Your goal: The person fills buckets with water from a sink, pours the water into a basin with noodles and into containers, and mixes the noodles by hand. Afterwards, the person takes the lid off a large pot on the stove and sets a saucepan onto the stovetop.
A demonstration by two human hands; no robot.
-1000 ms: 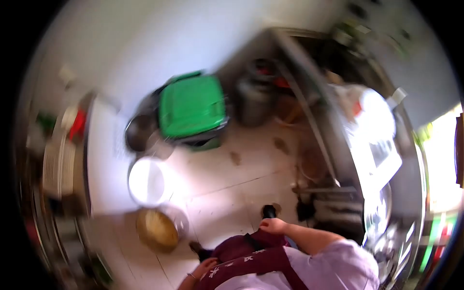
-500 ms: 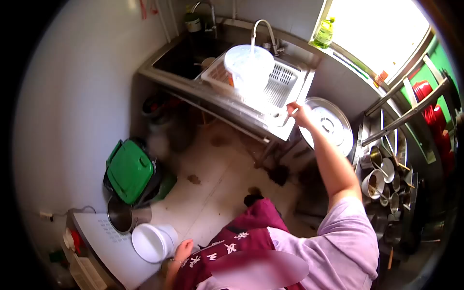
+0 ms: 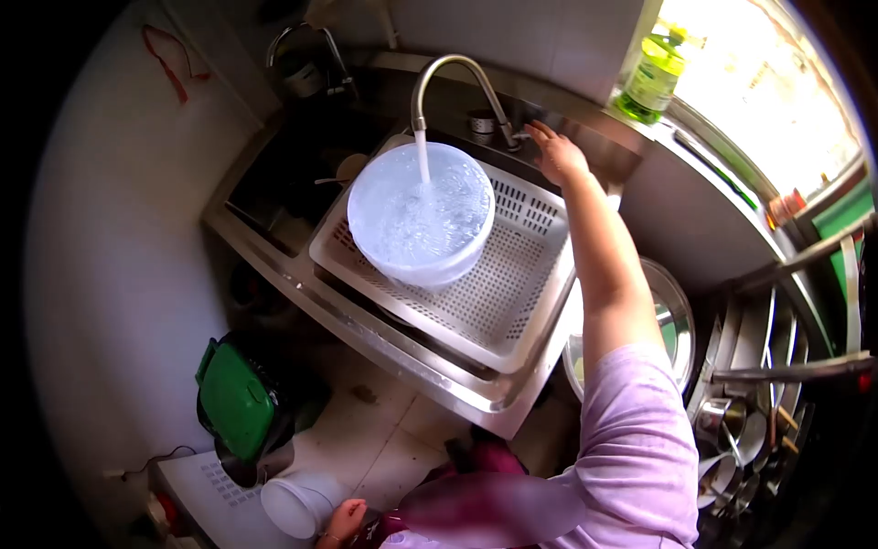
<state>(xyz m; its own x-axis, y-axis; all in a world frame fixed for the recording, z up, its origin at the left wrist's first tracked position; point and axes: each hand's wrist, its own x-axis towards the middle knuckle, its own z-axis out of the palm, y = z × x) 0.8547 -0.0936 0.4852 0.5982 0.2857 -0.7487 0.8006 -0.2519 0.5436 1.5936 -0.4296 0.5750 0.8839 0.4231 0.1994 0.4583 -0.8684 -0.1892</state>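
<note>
My right hand (image 3: 556, 153) reaches to the tap's lever (image 3: 521, 137), with its fingers stretched out against or just beside it. From the curved metal tap (image 3: 457, 60), water runs into a white round bucket (image 3: 425, 265), which is nearly full and bubbling. That bucket stands in a white perforated basket (image 3: 512, 274) set over the right-hand sink. Low in the view, my left hand (image 3: 344, 520) has curled fingers beside a second white bucket (image 3: 291, 506). Whether those fingers hold its handle is hidden.
A dark second sink (image 3: 293, 183) lies to the left. Below stands a green-lidded bin (image 3: 238, 401). A large round metal lid (image 3: 672, 311) is right of the sink, near a rack of pots (image 3: 727, 430). A green bottle (image 3: 651, 80) stands on the windowsill.
My right hand has gone from the sink's front right corner up to the tap lever. The view has moved closer to the sink. Water is still running.
</note>
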